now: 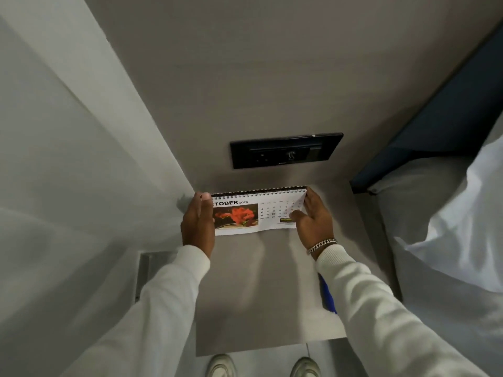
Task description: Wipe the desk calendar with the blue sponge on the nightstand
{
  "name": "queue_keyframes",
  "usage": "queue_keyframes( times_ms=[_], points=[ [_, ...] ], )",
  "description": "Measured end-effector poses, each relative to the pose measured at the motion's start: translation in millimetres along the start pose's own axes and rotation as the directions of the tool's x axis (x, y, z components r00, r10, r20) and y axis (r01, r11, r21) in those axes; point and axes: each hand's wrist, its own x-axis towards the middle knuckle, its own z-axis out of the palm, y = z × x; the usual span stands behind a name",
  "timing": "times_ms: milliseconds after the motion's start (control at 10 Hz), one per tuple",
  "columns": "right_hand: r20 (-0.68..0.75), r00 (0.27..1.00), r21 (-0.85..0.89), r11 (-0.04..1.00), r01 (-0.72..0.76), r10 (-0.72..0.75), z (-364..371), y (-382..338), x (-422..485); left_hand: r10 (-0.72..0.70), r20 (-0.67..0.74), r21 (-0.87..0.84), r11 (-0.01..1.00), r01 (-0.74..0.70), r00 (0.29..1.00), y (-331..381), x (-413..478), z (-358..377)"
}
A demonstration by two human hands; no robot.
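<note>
You stand at a grey wall in a bedroom corner, with a bed dressed in pale sheets running along your right and a dark headboard above it. Below you the grey table meets that wall, under a black socket panel. Both your arms, in white sleeves, reach forward across it. The calendar, spiral-bound along its top edge and open at October with a red flower picture, stands at the back of the table, close under the panel. Your left hand closes on its left end, thumb at the top corner. Your right hand, a chain bracelet at the wrist, grips the right end with fingers spread over the page. The blue sponge lies on the table near its right edge, mostly hidden by your right sleeve. Your pale shoes show at the bottom.
</note>
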Motion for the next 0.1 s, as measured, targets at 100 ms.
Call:
queue_keyframes(
  times_ms=[100],
  points=[
    [0.015,0.996,0.086,0.993,-0.084,0.083,0.9,-19.9,-9.4,-0.014,0.048,0.069,0.998,0.011,0.999,12.7,5.1,-3.0]
  ],
)
